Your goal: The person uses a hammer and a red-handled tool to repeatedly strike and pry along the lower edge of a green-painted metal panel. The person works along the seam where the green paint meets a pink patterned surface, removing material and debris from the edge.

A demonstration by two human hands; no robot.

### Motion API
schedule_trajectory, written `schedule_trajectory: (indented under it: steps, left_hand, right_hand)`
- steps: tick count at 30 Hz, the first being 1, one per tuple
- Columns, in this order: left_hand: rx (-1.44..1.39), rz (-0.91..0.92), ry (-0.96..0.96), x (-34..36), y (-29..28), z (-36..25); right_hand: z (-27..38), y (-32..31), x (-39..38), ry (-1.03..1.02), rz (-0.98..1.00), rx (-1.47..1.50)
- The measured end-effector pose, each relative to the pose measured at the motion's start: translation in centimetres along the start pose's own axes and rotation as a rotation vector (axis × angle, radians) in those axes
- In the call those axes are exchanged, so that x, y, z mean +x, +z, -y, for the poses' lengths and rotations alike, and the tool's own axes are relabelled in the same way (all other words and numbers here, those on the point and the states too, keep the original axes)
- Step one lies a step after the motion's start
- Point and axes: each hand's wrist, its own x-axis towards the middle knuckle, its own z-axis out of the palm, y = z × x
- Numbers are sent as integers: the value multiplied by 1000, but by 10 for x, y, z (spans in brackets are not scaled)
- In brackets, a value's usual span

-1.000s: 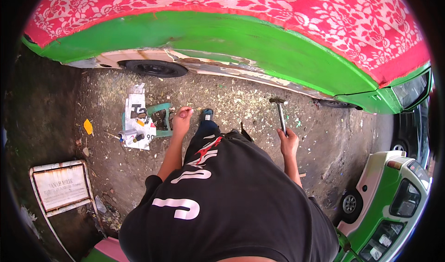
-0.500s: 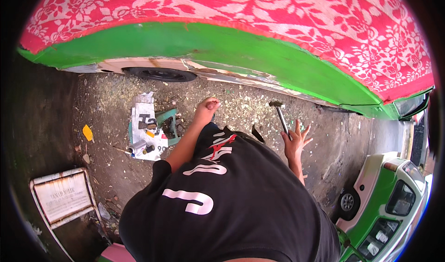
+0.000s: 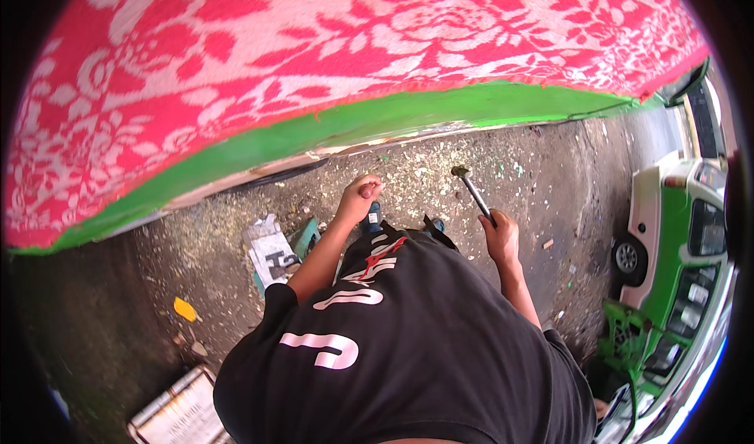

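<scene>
My left hand [image 3: 355, 202], left of centre, is closed on a small reddish-brown object [image 3: 366, 190], perhaps a handle; its full shape is hidden. My right hand [image 3: 501, 236] grips a hammer [image 3: 479, 197] by its dark handle, with the head pointing forward over the debris-strewn ground [image 3: 573, 177]. Both hands hang in front of my dark shirt. Ahead stands a green vehicle [image 3: 330, 130] with patchy, bare lower panels, covered above by a red and white floral blanket [image 3: 314, 28].
Left of me lie a green stool [image 3: 306, 237] with white printed sheet [image 3: 267, 252] on it and a yellow scrap [image 3: 185, 309]. A rusty white sign [image 3: 177, 409] is at lower left. Another green and white vehicle [image 3: 664, 274] and a green metal object [image 3: 624, 334] are at the right.
My view has moved nearer the blanket-covered vehicle. My left hand has moved rightward. My right fingers, spread around the hammer half a second ago, have closed on it again.
</scene>
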Motion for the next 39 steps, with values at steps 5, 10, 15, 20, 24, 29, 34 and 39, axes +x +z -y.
schedule_trajectory:
  steps: [5, 10, 15, 20, 24, 29, 34, 39]
  left_hand:
    - [103, 115, 133, 19, 6, 2]
    - [600, 124, 551, 57, 32, -9]
    - [379, 417, 348, 83, 86, -34]
    - [568, 597, 350, 109, 144, -36]
    - [562, 732, 377, 134, 185, -27]
    - [655, 775, 465, 172, 219, 15]
    - [706, 756, 585, 204, 254, 26]
    - [789, 766, 562, 216, 269, 37]
  right_hand:
    - [-23, 13, -31, 172, -167, 144]
    - [-41, 15, -52, 324, -254, 270]
    - [-83, 25, -54, 434, -254, 406]
    - [-129, 48, -34, 528, -226, 563]
    - [-171, 86, -20, 556, -239, 696]
    - [-202, 139, 5, 508, -361, 848]
    - [-229, 168, 18, 655, -345, 1158]
    - [-241, 181, 32, 658, -387, 1235]
